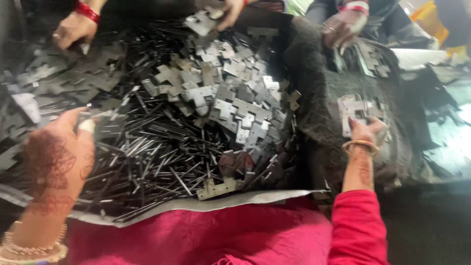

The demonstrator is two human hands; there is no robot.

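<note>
My left hand (pixel 59 152) sits at the lower left of the frame, fingers curled, thumb and forefinger pinching a thin metal pin (pixel 105 118) at the edge of the pin heap (pixel 157 162). My right hand (pixel 365 130), right of centre, closes its fingertips on a small stack of flat cross-shaped plates (pixel 353 110) lying on dark cloth (pixel 314 98). More plates (pixel 230 93) pile at centre. Along the top edge — three hands of other people (pixel 73 29) reach in.
</note>
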